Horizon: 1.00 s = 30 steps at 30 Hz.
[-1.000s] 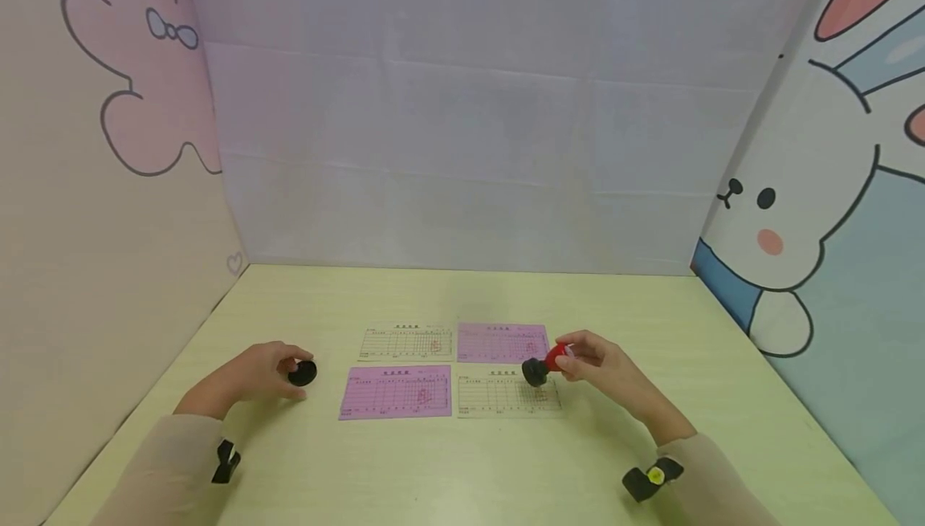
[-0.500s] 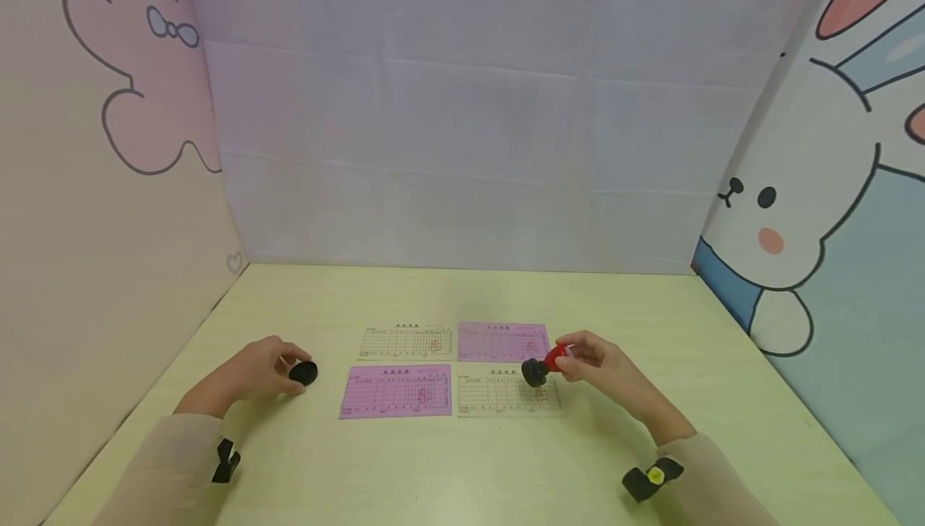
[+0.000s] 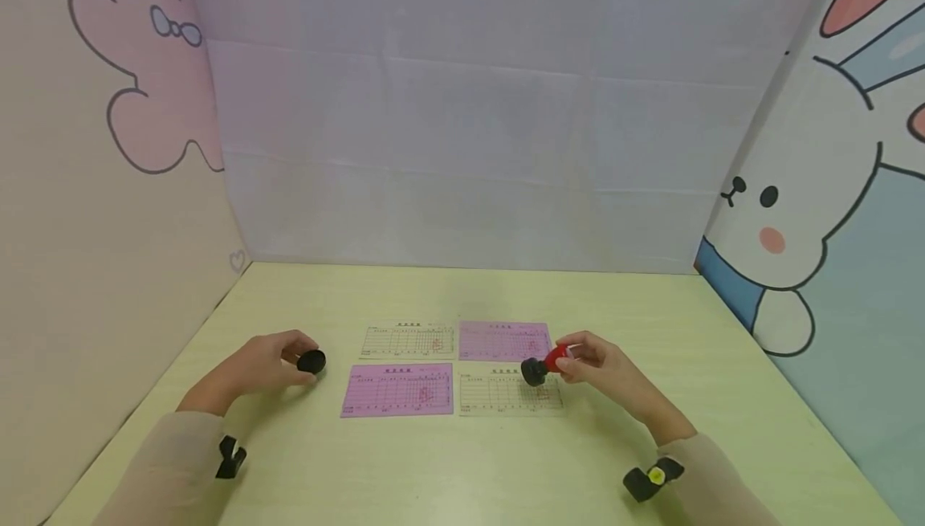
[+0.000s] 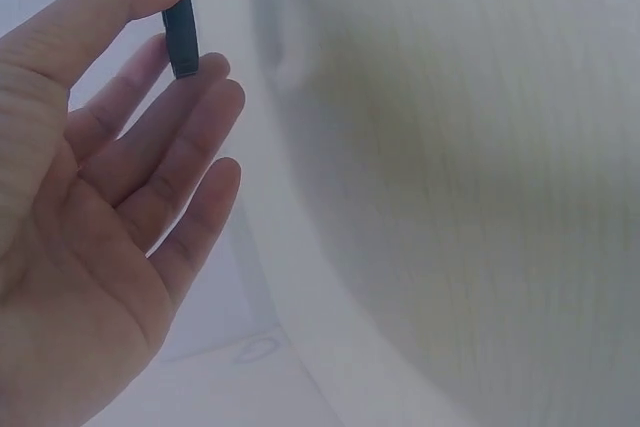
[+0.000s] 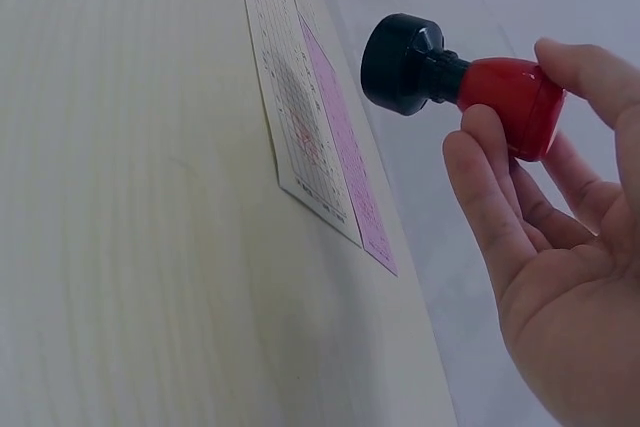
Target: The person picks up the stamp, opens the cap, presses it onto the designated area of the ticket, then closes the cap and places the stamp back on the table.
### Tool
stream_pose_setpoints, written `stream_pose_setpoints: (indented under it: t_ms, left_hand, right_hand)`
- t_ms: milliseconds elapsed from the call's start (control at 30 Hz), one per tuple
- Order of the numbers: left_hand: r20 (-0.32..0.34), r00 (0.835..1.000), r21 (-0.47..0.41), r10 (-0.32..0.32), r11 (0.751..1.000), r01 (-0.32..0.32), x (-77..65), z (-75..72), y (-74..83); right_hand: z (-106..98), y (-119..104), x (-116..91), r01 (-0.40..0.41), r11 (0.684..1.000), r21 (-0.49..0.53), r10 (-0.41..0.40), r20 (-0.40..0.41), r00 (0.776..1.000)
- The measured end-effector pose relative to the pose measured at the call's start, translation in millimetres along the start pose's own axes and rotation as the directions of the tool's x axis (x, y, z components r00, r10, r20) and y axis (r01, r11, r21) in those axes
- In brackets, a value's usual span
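Note:
In my right hand [image 3: 603, 365] I pinch the red handle of a stamp [image 5: 515, 97], its round black end pointing left, above the near right slip. My left hand [image 3: 263, 365] grips a small round black cap [image 3: 311, 361] between thumb and fingertips, left of the papers. Edge-on, the black cap [image 4: 181, 37] looks thin in the left wrist view. Printed slips lie in two rows: a white slip [image 3: 390, 343] and a purple slip [image 3: 491, 341] behind, a purple slip [image 3: 383, 389] and a white slip [image 3: 491, 397] in front. Each bears a red mark at its right side.
The slips rest on a pale yellow table [image 3: 433, 470]. A white back wall [image 3: 462, 108] rises behind it. Side walls carry cartoon drawings, with a rabbit [image 3: 780, 221] on the right. A black strap goes round each wrist over the beige sleeves.
My left hand has moved slightly right and away from me with the black cap, which has tilted. The right hand and the stamp have stayed nearly still.

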<state>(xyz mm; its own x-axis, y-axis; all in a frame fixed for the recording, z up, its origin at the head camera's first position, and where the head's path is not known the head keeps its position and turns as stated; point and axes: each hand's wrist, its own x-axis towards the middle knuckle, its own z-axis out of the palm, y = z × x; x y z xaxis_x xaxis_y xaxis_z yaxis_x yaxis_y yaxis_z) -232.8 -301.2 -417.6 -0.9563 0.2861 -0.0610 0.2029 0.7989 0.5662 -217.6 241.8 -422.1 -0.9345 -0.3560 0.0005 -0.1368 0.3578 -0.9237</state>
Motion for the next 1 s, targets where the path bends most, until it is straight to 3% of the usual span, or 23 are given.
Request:
stream_pose_setpoints:
  t_ms: [300,667,1000]
  left_hand:
    - [-0.061,0.986,-0.045,0.155,0.986,-0.158,10.2,-0.5,17.5]
    - [-0.101,0.959,-0.117,0.264,0.954,-0.275,16.8,6.1,46.9]
    - [-0.085,0.931,-0.166,0.356,0.916,-0.366,24.9,21.7,76.2]
  right_hand:
    - [2,-3,1,0.039,0.998,0.052,-0.039,0.013,0.999]
    - [4,-5,1,0.034,0.996,0.087,-0.034,-0.003,0.999]
    - [9,-9,1,0.04,0.995,0.091,-0.043,0.035,0.998]
